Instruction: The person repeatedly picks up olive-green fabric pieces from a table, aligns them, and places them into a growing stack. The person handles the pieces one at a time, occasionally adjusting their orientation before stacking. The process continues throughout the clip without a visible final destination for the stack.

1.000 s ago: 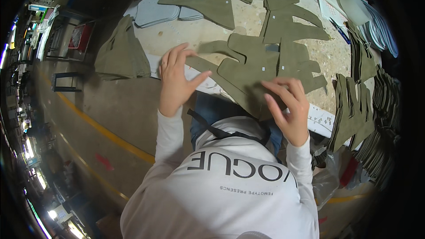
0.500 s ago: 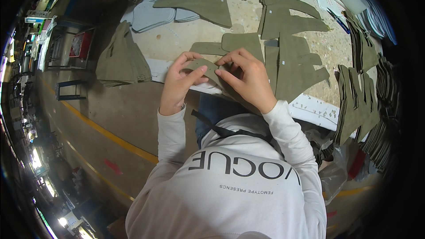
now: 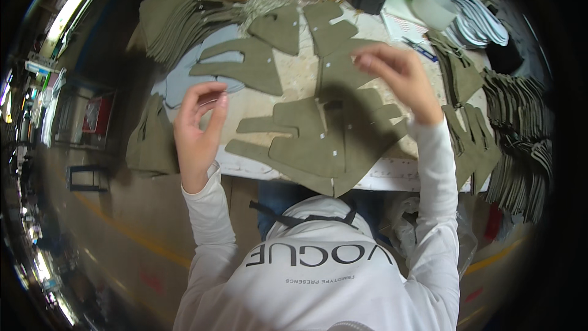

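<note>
ok so left hand (image 3: 199, 125), fingers slightly apart and looking empty, and right hand (image 3: 398, 73), fingers bunched (can't tell if holding anything), just came off the olive fabric panels (image 3: 300, 156) along the near edge of the bench (image 3: 299, 75), so those seem set down

An upright fisheye view looks steeply down and slightly forward from the wearer's head, past the white shirt (image 3: 318, 294) at the bottom, to a work surface (image 3: 392, 175) whose near edge crosses just below mid-height and whose far edge lies toward the top. It is close enough to show the left hand (image 3: 197, 132) and right hand (image 3: 403, 78) whole, yet wide enough to take in floor (image 3: 153, 202) beyond the surface's left edge.
</note>
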A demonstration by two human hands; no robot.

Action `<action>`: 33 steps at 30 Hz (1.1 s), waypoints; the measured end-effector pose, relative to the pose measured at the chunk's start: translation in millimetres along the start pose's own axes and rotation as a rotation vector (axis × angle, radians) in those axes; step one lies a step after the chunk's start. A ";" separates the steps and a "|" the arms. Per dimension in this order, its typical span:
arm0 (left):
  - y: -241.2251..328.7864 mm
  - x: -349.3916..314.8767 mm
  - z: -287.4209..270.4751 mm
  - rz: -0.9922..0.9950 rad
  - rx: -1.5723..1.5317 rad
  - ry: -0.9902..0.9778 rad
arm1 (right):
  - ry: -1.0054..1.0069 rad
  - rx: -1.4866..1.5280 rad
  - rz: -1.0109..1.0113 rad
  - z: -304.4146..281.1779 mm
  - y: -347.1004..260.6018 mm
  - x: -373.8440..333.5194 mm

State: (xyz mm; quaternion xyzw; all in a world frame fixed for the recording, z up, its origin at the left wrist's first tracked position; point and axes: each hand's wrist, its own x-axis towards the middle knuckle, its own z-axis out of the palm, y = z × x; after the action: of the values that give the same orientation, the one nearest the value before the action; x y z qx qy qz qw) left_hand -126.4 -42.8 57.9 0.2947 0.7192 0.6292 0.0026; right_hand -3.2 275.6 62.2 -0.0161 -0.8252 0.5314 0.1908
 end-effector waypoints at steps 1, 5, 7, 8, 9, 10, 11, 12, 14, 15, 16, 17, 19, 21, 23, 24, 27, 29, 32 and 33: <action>3.9 8.5 11.5 0.010 0.046 -0.066 | 0.058 0.042 0.005 -21.6 17.3 17.2; 10.4 34.1 55.9 0.040 0.096 -0.292 | 0.307 -0.010 0.184 -107.3 95.9 68.1; 7.2 43.5 77.3 -0.066 0.028 -0.420 | 0.360 -0.263 0.363 -134.6 139.2 84.7; 4.2 48.1 90.0 -0.121 -0.057 -0.479 | 0.353 -0.371 0.332 -142.8 160.2 88.2; 0.3 55.6 102.2 -0.145 -0.188 -0.545 | 0.379 -0.486 0.368 -149.1 178.8 91.4; -4.6 67.0 115.9 -0.226 -0.285 -0.604 | 0.368 -0.484 0.358 -148.4 196.2 96.4; -10.3 78.8 131.2 -0.281 -0.402 -0.665 | 0.382 -0.494 0.442 -152.2 207.9 100.7; -16.6 90.3 148.7 -0.386 -0.424 -0.693 | 0.389 -0.412 0.379 -154.5 216.6 101.1; -31.5 116.8 188.7 -0.531 -0.512 -0.757 | 0.465 -0.263 0.355 -145.0 229.5 98.3; -39.7 130.9 212.1 -0.624 -0.463 -0.762 | 0.534 -0.182 0.348 -139.8 232.4 97.6; -48.6 143.2 236.9 -0.706 -0.449 -0.766 | 0.626 -0.189 0.304 -132.4 234.6 93.5; -57.7 154.3 261.9 -0.728 -0.430 -0.721 | 0.736 -0.203 0.290 -123.9 236.0 89.7; -75.3 174.8 307.5 -0.762 -0.433 -0.633 | 0.771 -0.233 0.250 -116.9 235.0 87.3; -88.8 192.5 347.0 -0.752 -0.490 -0.524 | 0.747 -0.323 0.156 -114.6 233.2 85.9; -101.2 203.2 371.0 -0.745 -0.543 -0.487 | 0.737 -0.210 0.183 -114.9 231.5 86.1; -105.7 206.8 380.6 -0.742 -0.569 -0.503 | 0.719 -0.250 0.192 -115.7 230.8 86.5; -113.7 215.1 398.2 -0.746 -0.508 -0.504 | 0.712 -0.305 0.154 -116.5 229.1 87.7; -115.9 219.0 402.4 -0.775 -0.459 -0.492 | 0.715 -0.369 0.157 -114.5 228.3 87.8; -115.4 223.9 404.3 -0.781 -0.344 -0.506 | 0.715 -0.409 0.149 -111.6 226.7 88.0; -114.7 225.0 404.1 -0.788 -0.331 -0.510 | 0.711 -0.415 0.164 -110.8 226.0 88.1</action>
State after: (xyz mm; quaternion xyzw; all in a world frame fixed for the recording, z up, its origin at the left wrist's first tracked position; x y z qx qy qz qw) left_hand -209.2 414.5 -47.7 0.1406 0.6431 0.5940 0.4624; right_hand -87.9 490.5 -71.0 -0.3024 -0.7935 0.3286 0.4135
